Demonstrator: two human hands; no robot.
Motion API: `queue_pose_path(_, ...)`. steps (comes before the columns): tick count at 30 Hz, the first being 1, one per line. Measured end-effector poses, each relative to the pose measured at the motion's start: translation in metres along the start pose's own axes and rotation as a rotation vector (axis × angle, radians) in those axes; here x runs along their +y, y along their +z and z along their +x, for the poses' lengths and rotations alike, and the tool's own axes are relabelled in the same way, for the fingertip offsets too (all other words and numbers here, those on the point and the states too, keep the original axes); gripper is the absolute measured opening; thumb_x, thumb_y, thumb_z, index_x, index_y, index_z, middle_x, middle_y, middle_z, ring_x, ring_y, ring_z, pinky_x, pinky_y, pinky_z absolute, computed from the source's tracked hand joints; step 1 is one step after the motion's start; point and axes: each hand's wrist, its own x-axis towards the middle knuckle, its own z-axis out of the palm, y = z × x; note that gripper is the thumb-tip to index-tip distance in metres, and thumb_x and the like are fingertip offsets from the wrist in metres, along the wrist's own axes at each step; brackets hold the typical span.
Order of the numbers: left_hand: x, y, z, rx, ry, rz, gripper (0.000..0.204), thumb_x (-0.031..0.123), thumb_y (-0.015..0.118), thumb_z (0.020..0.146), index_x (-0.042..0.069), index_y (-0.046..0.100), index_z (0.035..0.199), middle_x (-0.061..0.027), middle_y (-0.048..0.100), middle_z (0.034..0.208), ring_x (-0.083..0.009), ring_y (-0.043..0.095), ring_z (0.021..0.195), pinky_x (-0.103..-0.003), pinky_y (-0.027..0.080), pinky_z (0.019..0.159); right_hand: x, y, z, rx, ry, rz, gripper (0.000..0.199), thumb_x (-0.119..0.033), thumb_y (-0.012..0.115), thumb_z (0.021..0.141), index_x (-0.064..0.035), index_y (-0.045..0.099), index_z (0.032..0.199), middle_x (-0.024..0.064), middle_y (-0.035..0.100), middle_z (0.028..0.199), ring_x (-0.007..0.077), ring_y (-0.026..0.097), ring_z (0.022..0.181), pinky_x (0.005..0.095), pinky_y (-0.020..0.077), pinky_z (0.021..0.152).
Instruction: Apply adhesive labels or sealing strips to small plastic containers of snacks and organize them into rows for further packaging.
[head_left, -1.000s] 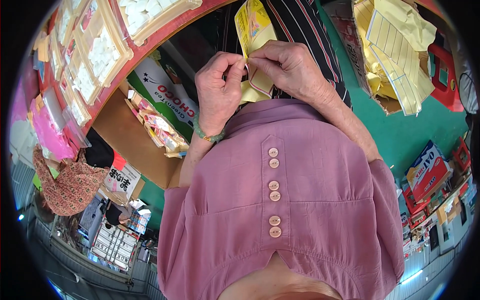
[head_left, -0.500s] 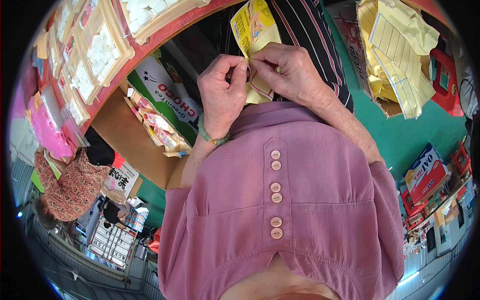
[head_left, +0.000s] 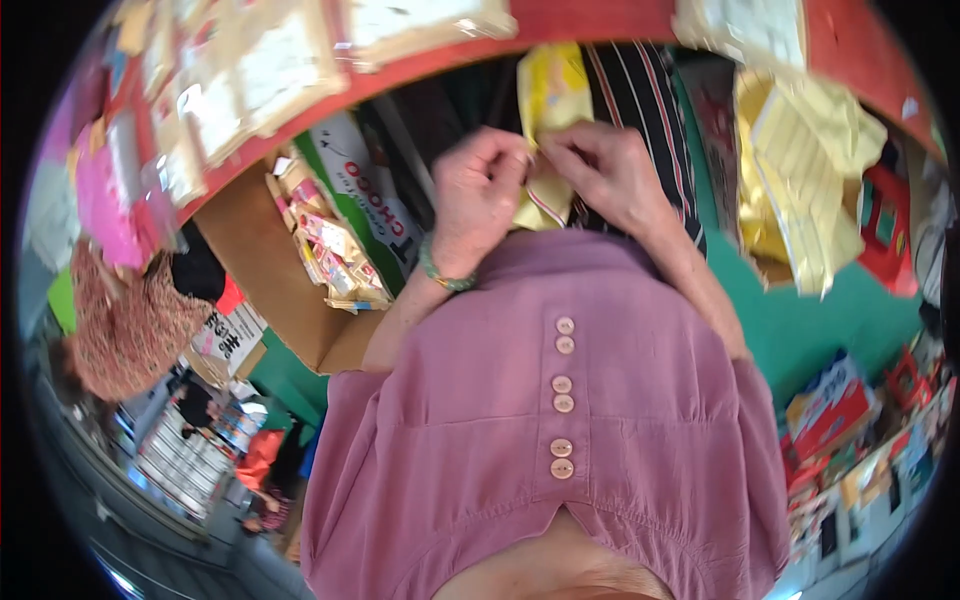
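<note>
Showing motion blur, the head view placed the yellow sheet [head_left: 557, 88] between the left grip [head_left: 478, 188] and right grip [head_left: 612, 175], both pinched closed on it partway along; it extended above and below them, over the striped trousers [head_left: 640, 125].

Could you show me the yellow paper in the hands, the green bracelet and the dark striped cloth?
Yellow paper [head_left: 556, 88], head view: its upper part.
Green bracelet [head_left: 441, 277], head view: beads mid-curve.
Dark striped cloth [head_left: 650, 112], head view: stretch right of the paper.

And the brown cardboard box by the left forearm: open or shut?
Open: nothing covers the brown cardboard box, and pink-and-cream pieces show inside.
</note>
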Motion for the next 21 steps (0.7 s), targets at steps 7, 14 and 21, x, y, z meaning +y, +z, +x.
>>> queue_pose_path(7, -0.019, 0.001, -0.009, 0.029, 0.132, 0.119, 0.006, -0.001, 0.057, 0.083, 0.001, 0.061, 0.079, -0.005, 0.057, 0.07, -0.0086, 0.053, 0.062, -0.026, 0.044, 0.055, 0.011, 0.014, -0.001, 0.025, 0.146, 0.025, 0.02, -0.012, 0.073, 0.079, 0.0034, 0.066, 0.09, 0.0099, 0.066, 0.078, 0.0121, 0.061, 0.069, 0.0258, 0.0483, 0.064)
queue_pose_path(14, -0.02, -0.004, -0.02, 0.08, 0.153, 0.046, 0.006, 0.002, 0.057, 0.079, -0.001, 0.061, 0.077, -0.0118, 0.061, 0.069, -0.0216, 0.062, 0.062, -0.031, 0.047, 0.056, 0.026, 0.016, 0.006, -0.083, 0.151, 0.157, 0.012, -0.008, 0.065, 0.085, 0.004, 0.066, 0.085, 0.0018, 0.063, 0.073, 0.0061, 0.055, 0.067, 0.0208, 0.044, 0.062)
queue_pose_path(21, -0.02, -0.011, -0.028, 0.207, 0.092, 0.033, 0.009, 0.005, 0.058, 0.081, -0.002, 0.062, 0.077, -0.0121, 0.064, 0.069, -0.0196, 0.064, 0.062, -0.031, 0.049, 0.057, 0.028, 0.03, 0.013, -0.141, 0.014, 0.15, 0.01, -0.006, 0.059, 0.09, 0.0021, 0.063, 0.089, 0.0008, 0.06, 0.072, 0.006, 0.052, 0.065, 0.021, 0.0432, 0.061)
